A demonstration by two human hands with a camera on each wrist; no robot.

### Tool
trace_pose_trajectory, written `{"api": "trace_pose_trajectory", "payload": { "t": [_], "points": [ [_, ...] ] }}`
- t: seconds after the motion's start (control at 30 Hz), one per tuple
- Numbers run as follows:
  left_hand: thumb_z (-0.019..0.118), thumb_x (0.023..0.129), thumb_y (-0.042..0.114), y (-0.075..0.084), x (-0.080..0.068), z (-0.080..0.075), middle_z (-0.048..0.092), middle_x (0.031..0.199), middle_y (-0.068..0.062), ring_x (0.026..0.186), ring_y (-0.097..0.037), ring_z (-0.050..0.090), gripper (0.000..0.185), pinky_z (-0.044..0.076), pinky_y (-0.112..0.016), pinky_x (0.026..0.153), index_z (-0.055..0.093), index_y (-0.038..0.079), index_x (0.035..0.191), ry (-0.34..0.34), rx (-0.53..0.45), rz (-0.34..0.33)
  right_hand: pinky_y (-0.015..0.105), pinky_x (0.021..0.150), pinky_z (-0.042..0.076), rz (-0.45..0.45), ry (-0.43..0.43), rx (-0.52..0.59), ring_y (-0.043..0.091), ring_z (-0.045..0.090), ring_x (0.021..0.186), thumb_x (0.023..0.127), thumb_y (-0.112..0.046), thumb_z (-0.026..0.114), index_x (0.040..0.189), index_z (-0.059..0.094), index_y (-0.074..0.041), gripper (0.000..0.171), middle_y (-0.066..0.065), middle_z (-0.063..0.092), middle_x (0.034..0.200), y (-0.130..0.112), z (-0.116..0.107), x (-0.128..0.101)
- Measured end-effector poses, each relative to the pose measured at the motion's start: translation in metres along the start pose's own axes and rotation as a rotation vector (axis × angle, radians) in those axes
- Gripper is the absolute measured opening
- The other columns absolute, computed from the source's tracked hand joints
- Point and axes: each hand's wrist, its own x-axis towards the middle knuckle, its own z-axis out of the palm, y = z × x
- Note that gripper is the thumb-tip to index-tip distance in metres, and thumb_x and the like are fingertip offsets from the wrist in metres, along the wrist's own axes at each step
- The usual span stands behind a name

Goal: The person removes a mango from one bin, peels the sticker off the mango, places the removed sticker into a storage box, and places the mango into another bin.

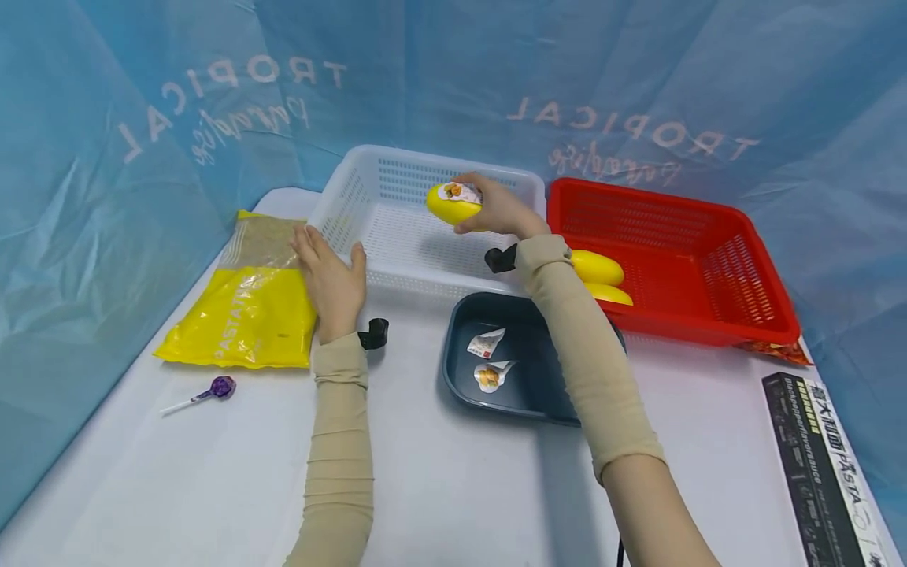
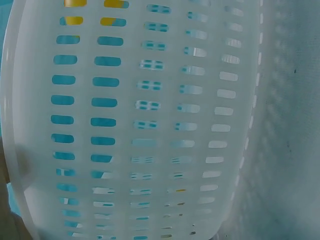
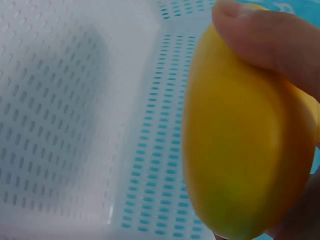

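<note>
My right hand [image 1: 499, 206] grips a yellow mango [image 1: 453, 203] above the white basket [image 1: 425, 276]. A white label with an orange picture is on the mango's upper side. Up close in the right wrist view, the mango [image 3: 245, 135] is smooth, with a greenish tinge at its lower end and a thumb across its top. At the basket's left front corner, my left hand [image 1: 333, 283] has its fingers extended beside the rim, overlapping the yellow pasta bag. The slotted basket wall [image 2: 125, 110] fills most of the left wrist view.
A red basket [image 1: 765, 276] on the right holds two yellow mangoes [image 1: 598, 268], partly behind the right forearm. In front, a dark blue tray [image 1: 520, 394] contains two labels [image 1: 490, 376]. A yellow pasta bag [image 1: 248, 315], purple lollipop [image 1: 223, 387] and black pasta box [image 1: 815, 465] lie around the table.
</note>
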Motion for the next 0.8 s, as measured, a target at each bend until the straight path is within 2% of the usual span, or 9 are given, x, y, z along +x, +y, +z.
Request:
{"api": "trace_pose_trajectory", "payload": {
  "t": [0.23,0.47,0.6,0.8],
  "points": [
    [0.044,0.1,0.04,0.0,0.0,-0.003,-0.006,0.164,-0.014,0.152,-0.033,-0.004,0.077,0.011,-0.044,0.123,0.007,0.001,0.155,-0.02,0.019,0.017,0.037,0.098,0.048,-0.065,0.073,0.005,0.022,0.045,0.116,0.078,-0.019,0.08,0.148,0.039,-0.021,0.08,0.006,0.044,0.145,0.0,-0.007,-0.024],
    [0.046,0.1,0.038,-0.001,0.0,-0.003,-0.004,0.164,-0.014,0.151,-0.035,-0.003,0.075,0.016,-0.046,0.122,0.01,0.0,0.154,0.002,-0.002,0.026,0.041,0.098,0.047,-0.134,0.103,-0.013,0.023,0.044,0.118,0.076,-0.02,0.082,0.147,0.042,-0.02,0.081,0.005,0.045,0.146,0.002,-0.008,-0.055],
    [0.045,0.1,0.038,0.001,-0.001,-0.004,-0.004,0.164,-0.014,0.151,-0.034,-0.002,0.075,0.016,-0.046,0.122,0.01,-0.001,0.154,-0.004,0.001,0.019,0.041,0.097,0.047,-0.128,0.115,0.024,0.023,0.044,0.118,0.076,-0.021,0.082,0.146,0.043,-0.021,0.08,0.004,0.044,0.145,0.006,-0.009,-0.074],
    [0.044,0.101,0.037,0.004,-0.004,-0.005,-0.007,0.164,-0.013,0.151,-0.034,-0.004,0.074,0.014,-0.045,0.122,0.009,-0.002,0.154,-0.018,0.004,0.014,0.043,0.092,0.051,-0.067,0.142,0.074,0.025,0.044,0.117,0.076,-0.021,0.082,0.147,0.041,-0.024,0.082,0.007,0.043,0.143,0.016,-0.017,-0.098]
  ]
}}
